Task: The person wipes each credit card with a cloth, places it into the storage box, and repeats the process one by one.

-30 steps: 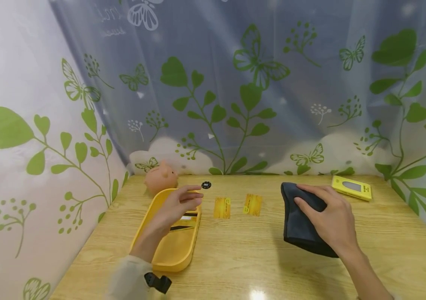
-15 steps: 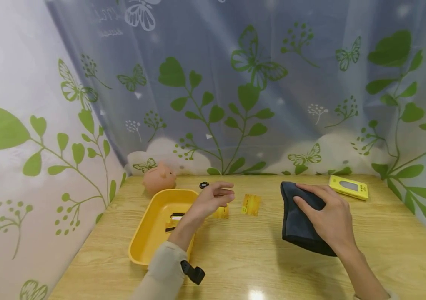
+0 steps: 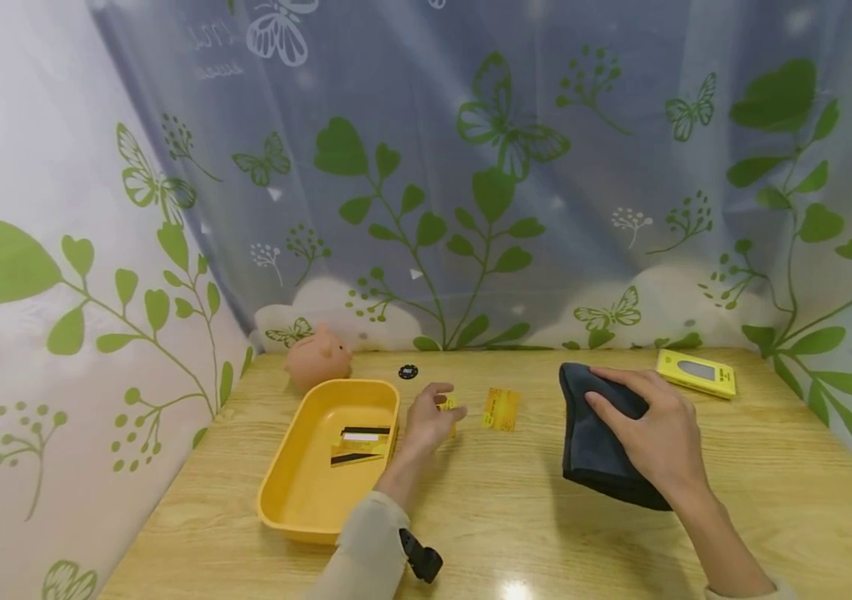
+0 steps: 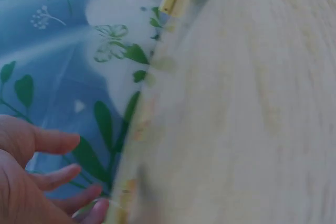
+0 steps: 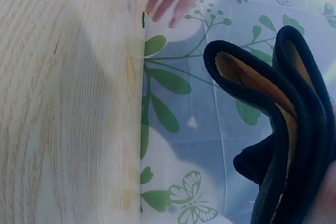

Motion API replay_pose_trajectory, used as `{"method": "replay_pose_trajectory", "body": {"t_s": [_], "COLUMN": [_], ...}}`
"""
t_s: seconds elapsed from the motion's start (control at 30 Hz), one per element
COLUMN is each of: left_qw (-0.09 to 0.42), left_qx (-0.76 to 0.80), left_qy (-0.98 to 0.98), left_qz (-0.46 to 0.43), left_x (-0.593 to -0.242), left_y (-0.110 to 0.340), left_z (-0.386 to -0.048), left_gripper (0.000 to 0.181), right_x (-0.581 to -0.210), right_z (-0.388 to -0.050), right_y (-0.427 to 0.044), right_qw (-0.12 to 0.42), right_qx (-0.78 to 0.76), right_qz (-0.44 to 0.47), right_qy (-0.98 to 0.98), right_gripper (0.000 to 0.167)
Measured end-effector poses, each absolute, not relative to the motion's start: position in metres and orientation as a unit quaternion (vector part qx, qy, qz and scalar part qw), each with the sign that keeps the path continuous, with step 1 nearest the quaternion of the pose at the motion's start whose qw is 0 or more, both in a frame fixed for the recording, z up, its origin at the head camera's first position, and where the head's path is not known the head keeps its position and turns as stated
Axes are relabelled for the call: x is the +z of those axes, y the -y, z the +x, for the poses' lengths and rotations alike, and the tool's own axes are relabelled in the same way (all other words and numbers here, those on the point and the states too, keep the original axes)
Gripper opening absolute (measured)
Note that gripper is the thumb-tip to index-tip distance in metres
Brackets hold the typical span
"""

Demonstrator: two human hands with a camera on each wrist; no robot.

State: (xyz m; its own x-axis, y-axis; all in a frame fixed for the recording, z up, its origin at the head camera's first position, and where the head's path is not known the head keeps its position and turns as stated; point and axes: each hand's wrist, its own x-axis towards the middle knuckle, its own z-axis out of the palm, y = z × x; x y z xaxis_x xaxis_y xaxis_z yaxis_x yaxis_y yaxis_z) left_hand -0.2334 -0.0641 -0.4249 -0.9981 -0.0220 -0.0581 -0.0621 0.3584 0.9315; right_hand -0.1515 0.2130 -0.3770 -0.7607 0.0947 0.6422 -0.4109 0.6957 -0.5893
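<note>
My right hand (image 3: pixel 654 433) grips a dark navy cloth pouch (image 3: pixel 591 446) and holds it above the right half of the table. In the right wrist view the pouch (image 5: pixel 283 124) shows folded edges and a tan lining. My left hand (image 3: pixel 426 421) hovers at a gold card (image 3: pixel 450 406), its fingers spread and partly covering it; whether they touch it I cannot tell. A second gold card (image 3: pixel 501 409) lies just right of there. Inside the yellow tray (image 3: pixel 287 500) are bank cards (image 3: pixel 362 446) with black stripes. The left wrist view shows the hand (image 4: pixel 47 177) with fingers apart.
Behind the tray stands a pink piggy bank (image 3: pixel 318 360). A black poker chip (image 3: pixel 408 372) lies right of it. At the far right is a yellow flat box (image 3: pixel 696 373). A printed curtain (image 3: pixel 426 208) closes off the table's (image 3: pixel 516 517) back edge.
My left hand has moved right from over the tray and come down at the left gold card. My right hand has kept the pouch almost in place.
</note>
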Motion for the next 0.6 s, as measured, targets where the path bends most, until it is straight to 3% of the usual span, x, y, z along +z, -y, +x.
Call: {"method": "replay_pose_trajectory", "body": {"t_s": [0.23, 0.4, 0.6], "left_qw": [-0.040, -0.051, -0.071], "left_qx": [0.496, 0.457, 0.402], "left_qy": [-0.861, -0.881, -0.907], "left_qz": [-0.105, -0.114, -0.105], "left_x": [-0.445, -0.452, -0.455], "left_y": [0.054, 0.052, 0.052], "left_z": [-0.242, -0.245, -0.248], "left_gripper": [0.057, 0.064, 0.059], "right_x": [-0.376, -0.375, -0.374], "right_z": [-0.152, -0.152, -0.152], "right_y": [-0.214, -0.216, -0.217], "right_qw": [0.339, 0.337, 0.333], "right_qx": [0.378, 0.376, 0.378], "right_qz": [0.097, 0.095, 0.093], "right_qy": [0.856, 0.858, 0.859], "right_gripper": [0.037, 0.037, 0.038]}}
